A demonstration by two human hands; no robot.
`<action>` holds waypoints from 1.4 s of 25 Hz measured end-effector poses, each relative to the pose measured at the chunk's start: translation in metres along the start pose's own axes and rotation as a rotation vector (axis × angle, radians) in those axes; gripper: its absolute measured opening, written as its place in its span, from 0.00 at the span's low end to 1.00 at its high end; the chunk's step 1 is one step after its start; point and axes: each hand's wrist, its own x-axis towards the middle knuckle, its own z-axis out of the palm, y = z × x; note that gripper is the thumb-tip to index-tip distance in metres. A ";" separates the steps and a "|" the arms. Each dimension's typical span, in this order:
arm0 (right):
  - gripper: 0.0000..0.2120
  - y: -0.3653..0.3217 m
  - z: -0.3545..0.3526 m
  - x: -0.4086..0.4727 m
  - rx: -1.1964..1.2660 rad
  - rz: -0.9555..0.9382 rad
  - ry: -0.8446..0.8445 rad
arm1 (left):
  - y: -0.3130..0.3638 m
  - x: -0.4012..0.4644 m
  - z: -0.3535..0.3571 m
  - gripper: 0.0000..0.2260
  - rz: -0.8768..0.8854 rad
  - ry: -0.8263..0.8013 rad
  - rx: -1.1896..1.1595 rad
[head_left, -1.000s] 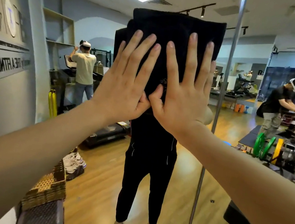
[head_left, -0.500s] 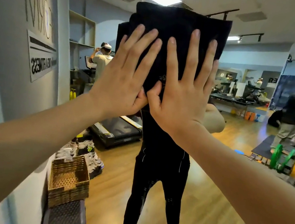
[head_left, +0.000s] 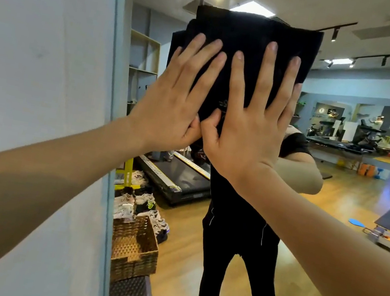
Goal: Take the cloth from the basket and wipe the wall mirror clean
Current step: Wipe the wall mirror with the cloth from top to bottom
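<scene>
I've got both hands, left hand (head_left: 170,102) and right hand (head_left: 249,123), flat on the cloth (head_left: 254,36), fingers straight and spread. It sits by the wall mirror's (head_left: 325,260) left edge, so unwiped glass lies rightward.

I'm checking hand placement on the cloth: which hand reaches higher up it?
The right hand: its longest fingertip sits higher on the black folded cloth than any fingertip of the left hand, which lies lower and tilted.

Wall mirror (head_left: 320,285) carries a black cloth (head_left: 253,41) pressed flat to its glass, wood floor (head_left: 175,273) reflected in it has a wicker basket (head_left: 134,249), rows of shoes (head_left: 132,204) and a treadmill (head_left: 178,178).
</scene>
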 end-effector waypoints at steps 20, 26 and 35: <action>0.37 -0.085 0.025 0.011 0.045 -0.048 -0.006 | -0.070 -0.046 -0.025 0.30 -0.002 0.008 0.040; 0.35 -0.089 0.033 -0.032 0.082 -0.062 0.001 | -0.050 -0.085 -0.016 0.30 -0.026 0.004 0.019; 0.29 -0.087 0.049 -0.132 0.149 -0.095 -0.060 | 0.014 -0.176 0.014 0.31 -0.181 -0.043 0.026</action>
